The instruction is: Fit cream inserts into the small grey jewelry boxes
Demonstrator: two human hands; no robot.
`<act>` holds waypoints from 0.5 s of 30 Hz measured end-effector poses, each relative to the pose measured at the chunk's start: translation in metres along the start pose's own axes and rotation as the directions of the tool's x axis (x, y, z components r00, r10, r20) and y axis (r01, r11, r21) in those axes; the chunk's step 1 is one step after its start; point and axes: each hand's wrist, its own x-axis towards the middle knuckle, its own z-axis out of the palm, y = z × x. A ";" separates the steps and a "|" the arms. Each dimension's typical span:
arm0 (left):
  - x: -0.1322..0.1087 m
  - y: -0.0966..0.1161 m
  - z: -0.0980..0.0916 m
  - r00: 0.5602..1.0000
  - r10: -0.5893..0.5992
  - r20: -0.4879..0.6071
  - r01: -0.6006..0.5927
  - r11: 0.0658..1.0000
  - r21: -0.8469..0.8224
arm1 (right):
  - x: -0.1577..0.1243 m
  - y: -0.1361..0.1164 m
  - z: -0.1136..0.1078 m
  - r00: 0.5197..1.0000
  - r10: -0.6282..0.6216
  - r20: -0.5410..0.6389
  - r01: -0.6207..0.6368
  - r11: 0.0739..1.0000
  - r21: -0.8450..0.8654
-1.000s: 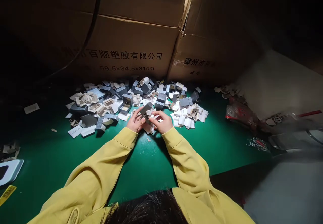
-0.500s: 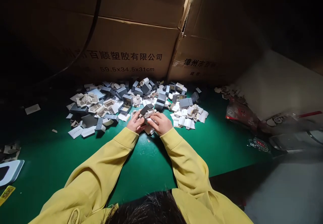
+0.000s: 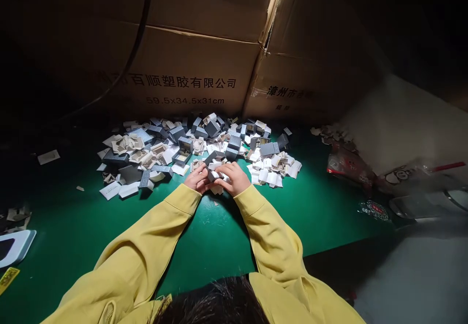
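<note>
At the near edge of the pile, a small dark grey hinged box [image 3: 211, 174] is held between my two hands, tilted, with pale material against its inner side. My left hand [image 3: 196, 180] closes around its left side, thumb and fingers bent. My right hand [image 3: 234, 178] pinches in from the right, its fingertips at the pale part. Fingers cover much of the box, so its inside is mostly hidden. Beyond them stands an open grey box [image 3: 183, 149] with a light lining. White and beige card pieces [image 3: 272, 170] lie beside the right hand.
Grey boxes and folded card pieces [image 3: 127, 144] are heaped across the green table [image 3: 204, 246]. Large cardboard cartons [image 3: 190, 61] stand behind, with a dark cable [image 3: 135, 46] hanging before them. A phone-like white object [image 3: 22, 246] lies at left, plastic packaging [image 3: 349, 165] at right.
The small box has turned in my hands and shows a different face. My right fingers have shifted slightly on it. The surrounding pile has stayed the same.
</note>
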 end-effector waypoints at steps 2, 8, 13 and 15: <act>0.001 -0.001 0.000 1.000 -0.001 0.021 0.001 1.000 -0.005 | 0.000 -0.001 -0.002 1.000 -0.012 0.022 0.013 0.999 -0.040; 0.004 -0.007 -0.005 0.998 0.047 0.033 -0.049 0.998 0.039 | 0.000 -0.006 -0.001 0.999 -0.039 0.024 0.039 0.999 -0.022; 0.004 -0.006 -0.003 0.997 0.069 0.017 -0.070 0.997 0.033 | -0.001 -0.013 0.000 0.989 0.059 -0.134 -0.043 0.992 0.116; 0.004 -0.006 -0.002 0.996 0.089 0.006 -0.089 0.996 0.029 | 0.000 -0.014 -0.001 0.966 0.127 -0.225 -0.085 0.979 0.187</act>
